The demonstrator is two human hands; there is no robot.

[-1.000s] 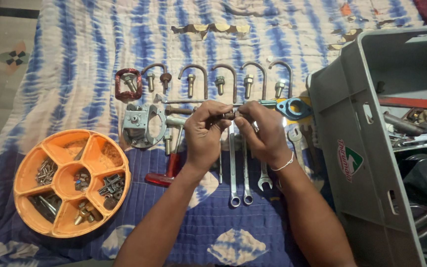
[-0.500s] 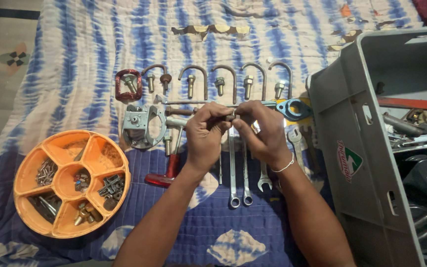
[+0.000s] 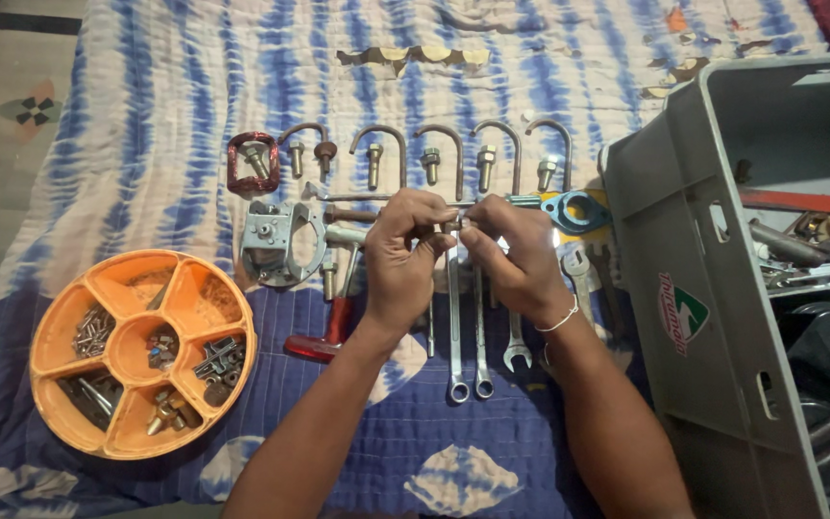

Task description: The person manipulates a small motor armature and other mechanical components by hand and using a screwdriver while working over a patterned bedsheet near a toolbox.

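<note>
My left hand [image 3: 407,258] and my right hand [image 3: 515,256] meet over the middle of the blue and white cloth, fingertips pinched together on a small metal bolt with a nut [image 3: 455,223]. Most of that piece is hidden by my fingers. Under my hands lie several long spanners [image 3: 456,332] side by side. Just beyond my fingers stands a row of rusty J-shaped hook bolts [image 3: 439,154] with nuts.
A round orange compartment tray [image 3: 142,352] of screws and nuts sits at the left. A grey plastic crate [image 3: 698,288] full of tools fills the right side. A metal bracket [image 3: 276,242], a red-handled tool [image 3: 327,334], a red clamp [image 3: 252,161] and a blue flange [image 3: 575,211] lie nearby.
My hands stay in the same place; only the fingers shift slightly around the small bolt and nut.
</note>
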